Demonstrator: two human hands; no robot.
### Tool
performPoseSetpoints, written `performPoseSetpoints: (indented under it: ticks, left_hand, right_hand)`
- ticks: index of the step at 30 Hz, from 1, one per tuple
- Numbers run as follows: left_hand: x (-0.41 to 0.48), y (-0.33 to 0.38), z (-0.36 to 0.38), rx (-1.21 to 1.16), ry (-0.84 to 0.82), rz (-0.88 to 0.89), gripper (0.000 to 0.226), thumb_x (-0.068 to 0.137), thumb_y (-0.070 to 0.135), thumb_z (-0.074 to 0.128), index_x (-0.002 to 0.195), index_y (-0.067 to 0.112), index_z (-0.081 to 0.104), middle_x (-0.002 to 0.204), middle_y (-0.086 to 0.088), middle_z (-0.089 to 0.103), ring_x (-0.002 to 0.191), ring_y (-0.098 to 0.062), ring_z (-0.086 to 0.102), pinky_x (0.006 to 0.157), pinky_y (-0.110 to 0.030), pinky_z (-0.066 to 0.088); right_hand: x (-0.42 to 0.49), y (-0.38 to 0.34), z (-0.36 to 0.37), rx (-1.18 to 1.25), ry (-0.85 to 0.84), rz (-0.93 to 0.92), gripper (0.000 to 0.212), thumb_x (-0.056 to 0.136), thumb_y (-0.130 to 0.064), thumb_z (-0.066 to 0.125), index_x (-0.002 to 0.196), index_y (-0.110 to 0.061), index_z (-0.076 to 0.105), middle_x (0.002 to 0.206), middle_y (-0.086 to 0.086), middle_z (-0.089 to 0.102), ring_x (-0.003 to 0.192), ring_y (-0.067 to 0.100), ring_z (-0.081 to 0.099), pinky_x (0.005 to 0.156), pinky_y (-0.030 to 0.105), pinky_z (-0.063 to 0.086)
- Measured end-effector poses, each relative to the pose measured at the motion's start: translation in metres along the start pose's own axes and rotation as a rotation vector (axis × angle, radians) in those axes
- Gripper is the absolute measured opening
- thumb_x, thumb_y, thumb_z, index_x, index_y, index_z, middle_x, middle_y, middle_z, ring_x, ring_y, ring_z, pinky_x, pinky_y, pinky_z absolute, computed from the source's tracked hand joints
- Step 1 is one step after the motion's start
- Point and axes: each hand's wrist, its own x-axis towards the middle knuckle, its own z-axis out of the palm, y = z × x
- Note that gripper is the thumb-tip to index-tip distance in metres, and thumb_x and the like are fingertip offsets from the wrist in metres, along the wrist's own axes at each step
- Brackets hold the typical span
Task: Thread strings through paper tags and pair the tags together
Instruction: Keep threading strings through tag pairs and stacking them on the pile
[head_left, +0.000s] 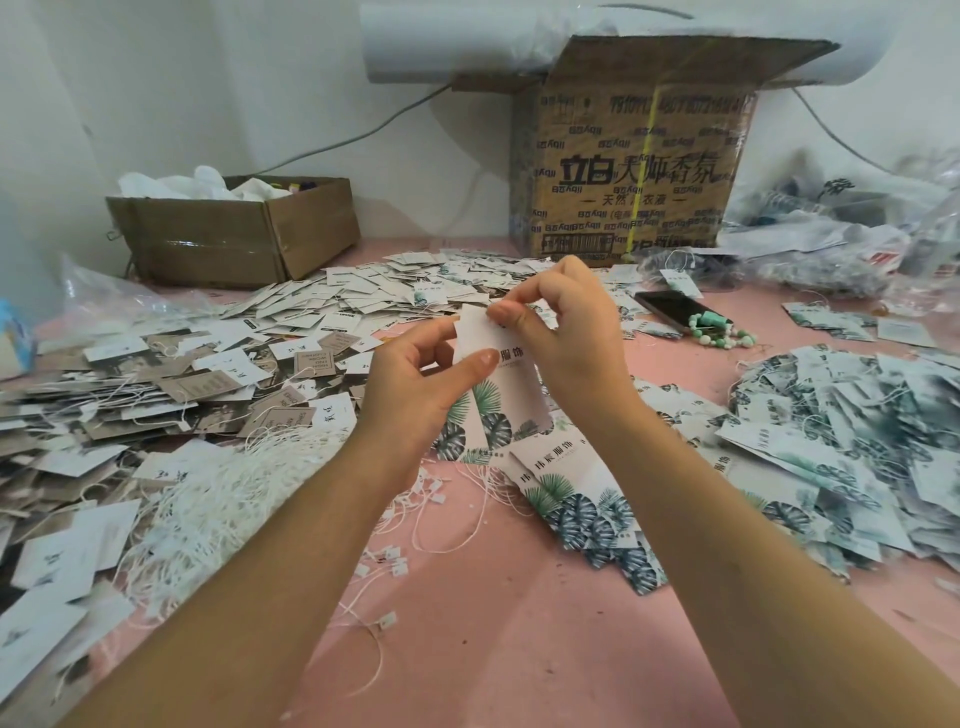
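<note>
- Wall (208, 78): white, smooth; a grey cable runs across it.
- Table (519, 623): flat pink top, scuffed, with dark specks on the bare part near the person.
- Carton (634, 171): one tall brown corrugated box at the back, flaps open, printed in black, with a yellow strap down its front.
- Tag heaps: two. The left heap (156, 374) holds white and brown rectangular cards, too many to count. The right heap (841, 431) holds white cards printed with green leaves.
- Low box (234, 244): one shallow brown cardboard box at the back left, taped, with white bags inside.
- Bags (831, 244): crumpled clear plastic at the back right.
- Strings (208, 499): one loose bundle of thin white cords with small square ends, left of centre; strays lie on the pink top.
- Left hand (415, 384): holds the tag's left edge, thumb on its face.
- Right hand (566, 322): pinches the tag's top end between thumb and forefinger; whether a string is in the pinch cannot be told.
- Tag (514, 395): stiff white card with a leaf print, held upright above the table's middle.
- Phone (670, 309): one, dark, lying flat.
- Beads (722, 332): one green and white strand touching the phone.
</note>
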Motion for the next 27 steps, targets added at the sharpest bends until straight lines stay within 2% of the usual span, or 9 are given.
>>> performPoseSetpoints:
  ticks: [4, 6, 9, 11, 14, 18, 22, 24, 27]
  left_hand:
    - [-0.001, 0.002, 0.0, -0.021, 0.012, 0.0, 0.016, 0.078, 0.007, 0.072, 0.089, 0.018, 0.07, 0.087, -0.014, 0.051, 0.078, -0.029, 0.051, 0.081, -0.066, 0.044]
    - [0.0, 0.002, 0.0, -0.017, 0.011, 0.01, 0.015, 0.078, 0.008, 0.073, 0.092, 0.011, 0.069, 0.085, -0.014, 0.048, 0.078, -0.027, 0.049, 0.083, -0.065, 0.044]
    - [-0.001, 0.003, 0.002, 0.004, 0.047, 0.025, 0.017, 0.078, 0.012, 0.074, 0.093, 0.007, 0.069, 0.087, -0.028, 0.054, 0.08, -0.026, 0.053, 0.086, -0.06, 0.046]
    - [0.0, 0.001, 0.002, 0.02, 0.055, 0.035, 0.008, 0.08, 0.013, 0.072, 0.078, 0.021, 0.071, 0.082, -0.013, 0.066, 0.076, -0.024, 0.06, 0.082, -0.058, 0.05]
    - [0.0, -0.001, 0.0, 0.064, 0.052, 0.032, 0.02, 0.083, 0.016, 0.07, 0.067, 0.028, 0.063, 0.073, 0.006, 0.067, 0.07, -0.024, 0.066, 0.072, -0.059, 0.053]
    - [0.001, -0.003, 0.001, 0.093, 0.089, 0.063, 0.02, 0.082, 0.017, 0.071, 0.069, 0.022, 0.056, 0.077, 0.0, 0.069, 0.077, -0.028, 0.068, 0.068, -0.049, 0.057]
    - [0.002, -0.005, 0.0, 0.05, 0.069, 0.031, 0.012, 0.081, 0.012, 0.071, 0.077, 0.017, 0.061, 0.073, 0.003, 0.073, 0.068, -0.015, 0.07, 0.057, -0.029, 0.057]
    - [0.002, -0.005, 0.001, 0.042, 0.074, 0.024, 0.012, 0.081, 0.01, 0.071, 0.076, 0.018, 0.062, 0.072, 0.004, 0.073, 0.067, -0.013, 0.07, 0.056, -0.027, 0.056]
    - [0.002, -0.005, 0.0, 0.041, 0.108, 0.025, 0.012, 0.08, 0.01, 0.072, 0.076, 0.019, 0.064, 0.071, 0.004, 0.073, 0.066, -0.014, 0.07, 0.057, -0.029, 0.057]
  right_hand:
    - [-0.002, -0.001, 0.003, -0.043, -0.006, -0.048, 0.013, 0.079, -0.017, 0.07, 0.078, -0.004, 0.066, 0.075, -0.007, 0.039, 0.081, 0.013, 0.042, 0.066, 0.012, 0.031]
    - [-0.003, -0.001, 0.002, -0.069, 0.01, -0.091, 0.014, 0.079, -0.016, 0.07, 0.078, -0.002, 0.066, 0.078, 0.0, 0.042, 0.081, 0.016, 0.042, 0.065, 0.021, 0.031]
    - [-0.004, -0.001, 0.001, -0.14, 0.044, -0.171, 0.017, 0.078, -0.017, 0.07, 0.076, 0.0, 0.066, 0.078, 0.008, 0.046, 0.079, 0.02, 0.043, 0.064, 0.027, 0.031]
    - [-0.005, -0.001, 0.001, -0.219, 0.077, -0.254, 0.02, 0.077, -0.017, 0.07, 0.073, 0.001, 0.065, 0.075, 0.012, 0.049, 0.076, 0.02, 0.041, 0.062, 0.027, 0.031]
    - [-0.006, -0.001, 0.002, -0.266, 0.117, -0.307, 0.022, 0.077, -0.019, 0.069, 0.07, 0.002, 0.064, 0.072, 0.014, 0.05, 0.074, 0.019, 0.04, 0.06, 0.027, 0.031]
    - [-0.003, 0.002, -0.002, -0.143, 0.113, -0.207, 0.021, 0.08, -0.02, 0.066, 0.075, 0.0, 0.065, 0.075, 0.007, 0.047, 0.075, 0.019, 0.044, 0.063, 0.026, 0.032]
    - [0.002, 0.005, -0.01, -0.013, 0.1, -0.073, 0.018, 0.084, -0.022, 0.065, 0.075, -0.01, 0.057, 0.066, -0.014, 0.04, 0.061, -0.002, 0.036, 0.058, 0.012, 0.029]
    - [0.004, 0.005, -0.012, 0.021, 0.055, -0.032, 0.017, 0.085, -0.021, 0.065, 0.075, -0.012, 0.054, 0.063, -0.016, 0.039, 0.056, -0.004, 0.034, 0.055, 0.01, 0.028]
    - [0.006, 0.005, -0.014, 0.017, -0.054, -0.006, 0.009, 0.088, -0.013, 0.06, 0.081, -0.007, 0.058, 0.068, -0.014, 0.044, 0.057, -0.006, 0.039, 0.055, 0.007, 0.03]
